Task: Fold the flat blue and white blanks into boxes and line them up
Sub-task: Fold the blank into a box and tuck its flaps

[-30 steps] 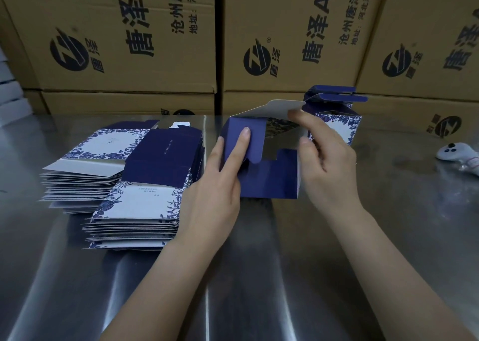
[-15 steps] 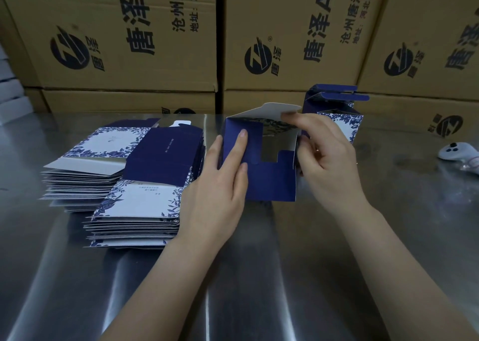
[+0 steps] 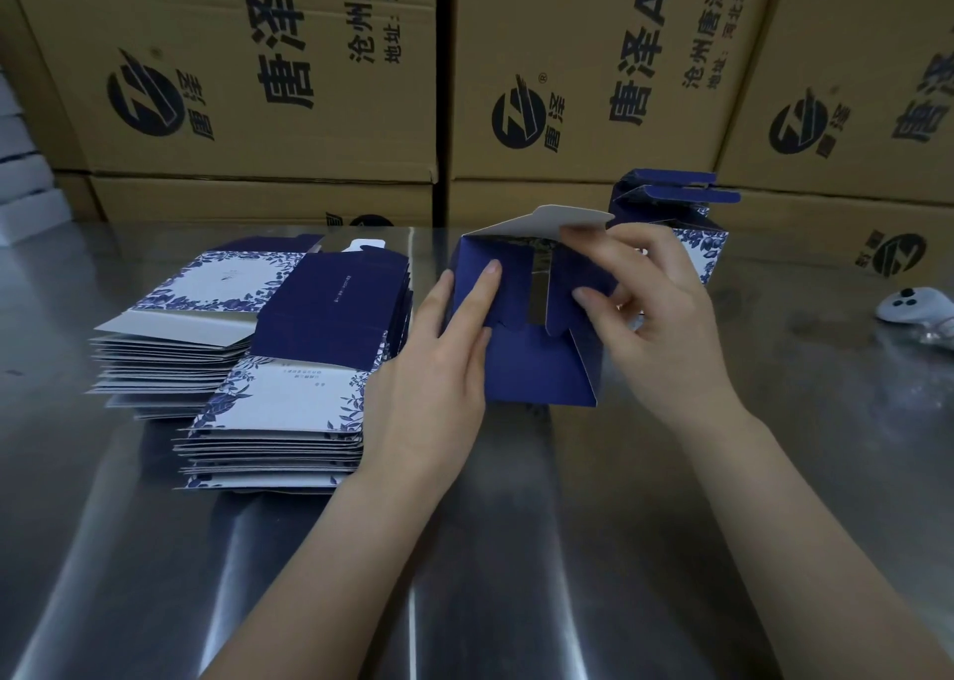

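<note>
A half-folded dark blue box (image 3: 537,369) stands on the steel table (image 3: 516,550) at the centre, its end flaps facing me. My left hand (image 3: 439,369) holds its left side, with straight fingers pressing the left flap inward. My right hand (image 3: 655,312) pinches the right flap and the white top flap, folding them in. Two stacks of flat blue and white blanks (image 3: 279,395) lie to the left. One folded box (image 3: 686,225) with its top flaps open stands behind my right hand, partly hidden.
Large brown cartons (image 3: 568,85) with black printing form a wall along the table's far edge. A white controller (image 3: 913,310) lies at the right edge. White boxes (image 3: 20,188) are stacked at the far left.
The right side flap has swung inward over the opening under my right hand. My left fingers have pushed the left flap further in. The box stays in place.
</note>
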A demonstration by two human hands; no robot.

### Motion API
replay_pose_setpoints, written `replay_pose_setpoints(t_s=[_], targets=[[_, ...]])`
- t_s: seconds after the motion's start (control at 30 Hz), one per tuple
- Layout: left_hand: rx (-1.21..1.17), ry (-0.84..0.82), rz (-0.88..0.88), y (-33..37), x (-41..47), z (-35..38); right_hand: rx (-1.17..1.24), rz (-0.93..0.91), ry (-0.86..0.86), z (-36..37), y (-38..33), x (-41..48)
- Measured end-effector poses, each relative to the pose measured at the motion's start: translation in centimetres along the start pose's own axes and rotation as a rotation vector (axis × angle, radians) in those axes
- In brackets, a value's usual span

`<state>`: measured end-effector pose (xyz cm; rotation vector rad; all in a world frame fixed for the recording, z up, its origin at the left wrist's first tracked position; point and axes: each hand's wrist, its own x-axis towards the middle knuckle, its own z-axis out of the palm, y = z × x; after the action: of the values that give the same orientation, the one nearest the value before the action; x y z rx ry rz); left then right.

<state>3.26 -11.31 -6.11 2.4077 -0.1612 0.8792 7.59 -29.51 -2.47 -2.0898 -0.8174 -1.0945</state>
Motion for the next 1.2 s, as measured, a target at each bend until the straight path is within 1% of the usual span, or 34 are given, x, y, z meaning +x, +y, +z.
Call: replay_pose_setpoints(t_s=[0.07, 0.13, 0.2, 0.23, 0.3, 0.33, 0.4, 0.47, 0.53, 0.63, 0.77, 0.8, 0.97, 1.2], targets=[[-0.011, 0.011, 0.002, 0.1, 0.0, 0.0, -0.074, -0.03, 0.027, 0.1, 0.1, 0.0], [-0.029, 0.028, 0.015, 0.2, -0.1, 0.0, -0.076, -0.036, 0.043, 0.2, 0.2, 0.0], [-0.055, 0.038, 0.015, 0.1, -0.1, 0.0, 0.043, -0.008, 0.049, 0.5, 0.2, -0.2], [-0.075, 0.044, 0.01, 0.1, -0.1, 0.1, 0.145, 0.043, 0.053, 0.7, 0.1, -0.3], [-0.121, 0.065, 0.012, -0.1, -0.2, 0.1, 0.37, 0.21, 0.047, 0.7, 0.0, -0.5], [-0.144, 0.074, 0.019, -0.2, -0.2, 0.1, 0.443, 0.276, 0.036, 0.8, -0.2, -0.5], [-0.19, 0.077, 0.026, -0.2, -0.2, 0.2, 0.511, 0.343, -0.002, 1.0, -0.4, -0.6], [-0.257, 0.076, -0.021, -0.2, -0.1, 0.3, 0.553, 0.38, -0.022, 1.3, -0.4, -0.7], [-0.402, 0.073, -0.131, -0.5, 0.0, 0.4, 0.576, 0.407, -0.002, 1.5, -0.5, -0.6], [-0.701, 0.073, -0.281, -0.7, 0.4, 0.7, 0.659, 0.428, 0.068, 1.4, -0.7, -0.5], [-0.972, 0.036, -0.342, -0.3, 0.7, 1.0, 0.741, 0.478, 0.113, 1.6, -1.0, -0.4], [-1.009, 0.021, -0.344, -0.2, 0.7, 1.1, 0.756, 0.487, 0.114, 1.7, -1.0, -0.5], [-0.961, -0.004, -0.303, -0.1, 0.5, 1.2, 0.79, 0.465, 0.126, 1.9, -0.8, -0.5], [-0.984, 0.0, -0.321, -0.2, 0.6, 1.1, 0.776, 0.44, 0.128, 2.2, -0.7, -0.6]])
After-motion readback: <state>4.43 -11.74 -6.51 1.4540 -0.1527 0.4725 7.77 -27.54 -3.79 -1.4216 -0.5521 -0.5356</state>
